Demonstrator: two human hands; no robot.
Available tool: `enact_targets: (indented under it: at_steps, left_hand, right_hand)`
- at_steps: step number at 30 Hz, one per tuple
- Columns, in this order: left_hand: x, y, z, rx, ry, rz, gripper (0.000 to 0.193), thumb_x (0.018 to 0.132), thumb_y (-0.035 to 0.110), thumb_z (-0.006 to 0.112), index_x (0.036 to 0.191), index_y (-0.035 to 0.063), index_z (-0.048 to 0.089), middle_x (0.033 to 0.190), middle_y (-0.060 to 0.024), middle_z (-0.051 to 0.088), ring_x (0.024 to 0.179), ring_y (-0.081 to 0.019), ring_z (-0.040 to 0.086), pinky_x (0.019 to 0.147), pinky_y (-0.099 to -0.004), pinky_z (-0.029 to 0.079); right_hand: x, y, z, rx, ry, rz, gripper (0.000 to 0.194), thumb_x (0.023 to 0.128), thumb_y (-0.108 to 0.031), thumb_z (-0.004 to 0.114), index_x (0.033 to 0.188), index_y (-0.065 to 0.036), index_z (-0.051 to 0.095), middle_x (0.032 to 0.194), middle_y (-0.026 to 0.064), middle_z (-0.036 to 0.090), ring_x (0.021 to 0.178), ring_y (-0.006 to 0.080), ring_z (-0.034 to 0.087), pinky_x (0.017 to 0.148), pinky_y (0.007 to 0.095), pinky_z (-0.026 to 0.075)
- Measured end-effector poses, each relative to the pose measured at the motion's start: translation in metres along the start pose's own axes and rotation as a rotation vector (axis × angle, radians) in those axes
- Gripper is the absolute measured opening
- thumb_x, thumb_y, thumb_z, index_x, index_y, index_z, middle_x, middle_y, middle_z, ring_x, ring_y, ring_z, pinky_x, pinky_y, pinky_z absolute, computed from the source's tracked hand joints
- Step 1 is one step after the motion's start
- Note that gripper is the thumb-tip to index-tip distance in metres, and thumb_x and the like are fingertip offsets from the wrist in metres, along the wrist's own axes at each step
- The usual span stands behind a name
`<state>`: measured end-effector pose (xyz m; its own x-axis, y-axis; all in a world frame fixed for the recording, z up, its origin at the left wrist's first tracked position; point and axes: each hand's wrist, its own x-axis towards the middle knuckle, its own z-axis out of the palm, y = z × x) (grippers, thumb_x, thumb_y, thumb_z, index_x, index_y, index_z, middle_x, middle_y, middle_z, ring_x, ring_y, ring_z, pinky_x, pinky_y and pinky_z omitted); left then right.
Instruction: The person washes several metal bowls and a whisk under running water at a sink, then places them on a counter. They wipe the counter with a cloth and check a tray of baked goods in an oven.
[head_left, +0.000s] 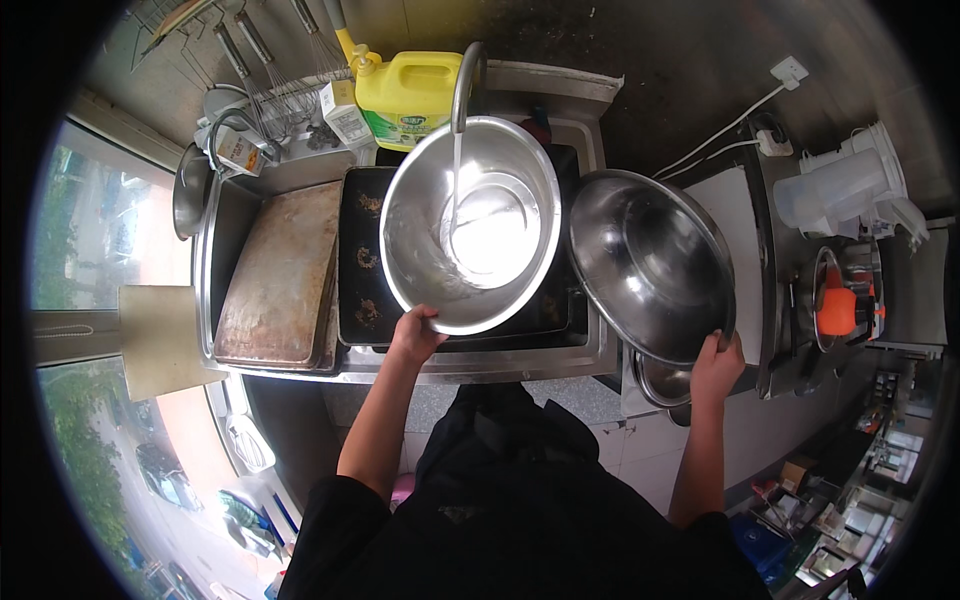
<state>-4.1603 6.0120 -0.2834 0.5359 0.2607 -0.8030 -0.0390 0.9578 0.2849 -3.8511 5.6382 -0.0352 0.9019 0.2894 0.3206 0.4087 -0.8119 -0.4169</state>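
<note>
My left hand (418, 336) grips the near rim of a stainless steel mixing bowl (409, 247), tilted under the curved faucet (466, 82). A thin stream of water (457, 176) runs from the spout into the bowl, where some water moves over the bottom. On the right, my right hand (718, 367) holds the rim of a second, darker steel bowl (652, 255), its inside facing up. Beneath the first bowl lies a black baking tray (367, 292) with brown crumbs stuck on it, resting over the sink (480, 366).
Worn baking sheets (277, 277) lean in the left basin beside a second faucet (236, 116). Behind stand a yellow detergent jug (409, 94) and a white carton (345, 112). Whisks (259, 52) hang on the wall. Orange-handled tools (836, 309) sit in steel bowls at right.
</note>
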Motion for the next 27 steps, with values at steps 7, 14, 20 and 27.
enact_targets:
  at_steps: [7,14,20,27]
  left_hand:
    - [-0.069,0.048,-0.014,0.173,0.133,-0.033,0.028,0.089,0.017,0.057,0.113,0.0023,0.061,0.098,-0.0118,0.071,0.074,-0.0275,0.071,0.054,-0.0349,0.060]
    - [-0.133,0.091,0.006,0.488,0.264,0.351,0.021,0.084,0.009,0.059,0.096,-0.0069,0.065,0.081,-0.0113,0.064,0.063,-0.0240,0.068,0.051,-0.0362,0.060]
    - [-0.181,0.132,0.026,0.636,0.512,0.577,0.021,0.083,0.011,0.060,0.082,-0.0102,0.060,0.069,-0.0140,0.061,0.051,-0.0256,0.064,0.039,-0.0339,0.051]
    - [-0.198,0.157,0.026,1.123,0.685,0.814,0.035,0.084,0.015,0.058,0.103,-0.0132,0.063,0.077,-0.0216,0.067,0.065,-0.0299,0.070,0.059,-0.0413,0.056]
  right_hand:
    - [-0.004,0.024,0.001,-0.008,-0.004,0.159,0.019,0.098,-0.012,0.057,0.093,0.007,0.060,0.075,0.0233,0.061,0.070,0.0445,0.062,0.067,0.0463,0.049]
    - [0.009,-0.005,0.000,-0.029,0.031,-0.041,0.054,0.095,-0.004,0.058,0.148,-0.010,0.058,0.103,0.0154,0.057,0.084,0.0328,0.067,0.074,0.0424,0.055]
    - [0.040,-0.029,-0.002,0.063,0.220,-0.418,0.056,0.089,0.010,0.068,0.140,-0.014,0.067,0.101,0.0113,0.055,0.102,0.0323,0.072,0.075,0.0411,0.057]
    - [0.057,-0.049,-0.002,0.228,0.278,-0.746,0.032,0.086,0.010,0.076,0.115,-0.004,0.075,0.125,0.0166,0.059,0.121,0.0413,0.066,0.098,0.0438,0.060]
